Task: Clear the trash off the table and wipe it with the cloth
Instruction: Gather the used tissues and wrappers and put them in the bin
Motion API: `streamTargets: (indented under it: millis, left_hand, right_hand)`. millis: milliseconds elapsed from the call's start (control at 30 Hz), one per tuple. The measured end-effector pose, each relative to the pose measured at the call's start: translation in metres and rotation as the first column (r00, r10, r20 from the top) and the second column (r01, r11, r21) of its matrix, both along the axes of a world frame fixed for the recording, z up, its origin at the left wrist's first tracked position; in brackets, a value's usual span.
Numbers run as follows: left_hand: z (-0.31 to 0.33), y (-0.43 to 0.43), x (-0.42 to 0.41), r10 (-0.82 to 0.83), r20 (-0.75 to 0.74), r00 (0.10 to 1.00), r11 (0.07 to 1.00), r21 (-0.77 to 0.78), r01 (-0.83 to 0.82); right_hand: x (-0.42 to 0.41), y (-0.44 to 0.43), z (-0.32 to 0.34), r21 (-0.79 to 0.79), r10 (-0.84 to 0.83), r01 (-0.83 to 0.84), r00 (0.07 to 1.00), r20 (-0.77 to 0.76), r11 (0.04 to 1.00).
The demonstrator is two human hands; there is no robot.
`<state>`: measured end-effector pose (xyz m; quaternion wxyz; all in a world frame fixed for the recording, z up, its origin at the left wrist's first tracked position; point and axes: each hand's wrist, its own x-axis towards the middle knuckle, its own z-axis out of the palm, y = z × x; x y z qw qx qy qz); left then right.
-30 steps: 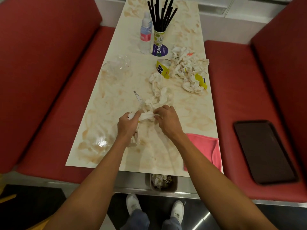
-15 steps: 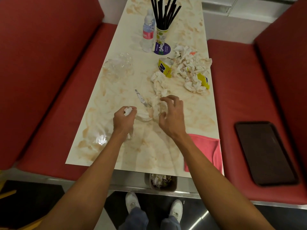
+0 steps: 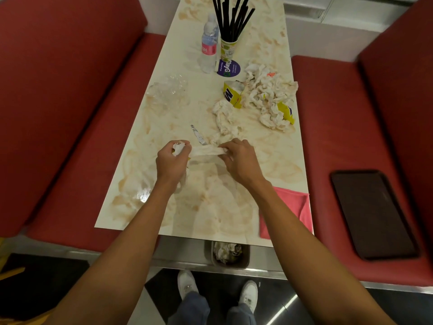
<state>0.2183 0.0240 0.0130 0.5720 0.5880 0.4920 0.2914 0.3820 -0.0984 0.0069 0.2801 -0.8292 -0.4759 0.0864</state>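
- Gripping a crumpled tissue point(image 3: 206, 151), the left hand point(image 3: 172, 160) is curled closed; the right hand point(image 3: 239, 160) pinches its other end, frame centre.
- The pink cloth point(image 3: 293, 207) lies at the bench point(image 3: 210, 202) lower-right corner.
- The tissue pile point(image 3: 269, 97) sits upper right, near the edge.

table point(image 3: 234, 207): glossy, smooth | tissue point(image 3: 206, 151): crumpled paper (soft) | cloth point(image 3: 297, 205): matt
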Motion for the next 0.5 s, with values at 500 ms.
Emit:
streamTargets:
  millis: [500]
  left_hand:
    - [0.006,0.006,-0.008,0.159,-0.13,0.979,0.978,-0.112,-0.174]
  right_hand:
    - [0.029,-0.016,0.065,0.322,-0.259,0.339,0.928,-0.267,0.884]
